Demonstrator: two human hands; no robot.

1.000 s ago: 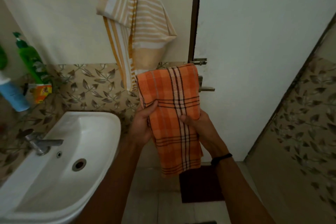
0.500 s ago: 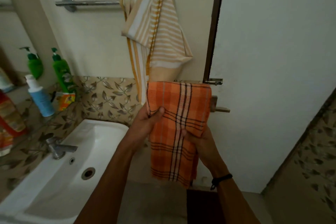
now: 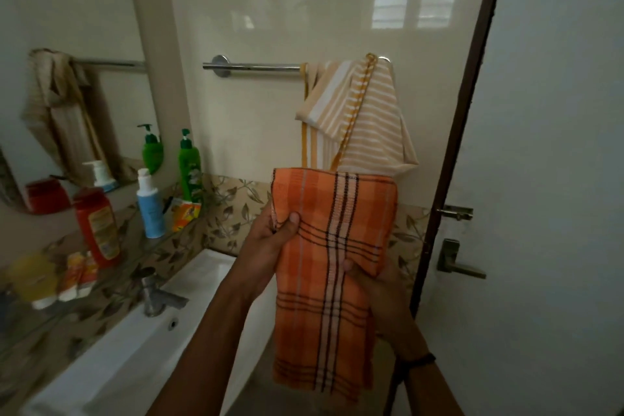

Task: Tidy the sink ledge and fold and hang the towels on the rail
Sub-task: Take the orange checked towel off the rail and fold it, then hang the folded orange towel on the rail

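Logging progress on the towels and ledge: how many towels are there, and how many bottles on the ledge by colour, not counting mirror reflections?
Towels: 2, orange plaid towel in both hands, striped towel on the rail
Green bottles: 1
White-and-blue bottles: 1
Red bottles: 1
Total: 5

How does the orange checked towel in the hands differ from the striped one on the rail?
The orange checked towel is folded flat and held by both hands; the striped towel hangs bunched and crooked on the rail. The first is bright orange with dark lines, the second pale beige with white stripes. Both are woven cloth.
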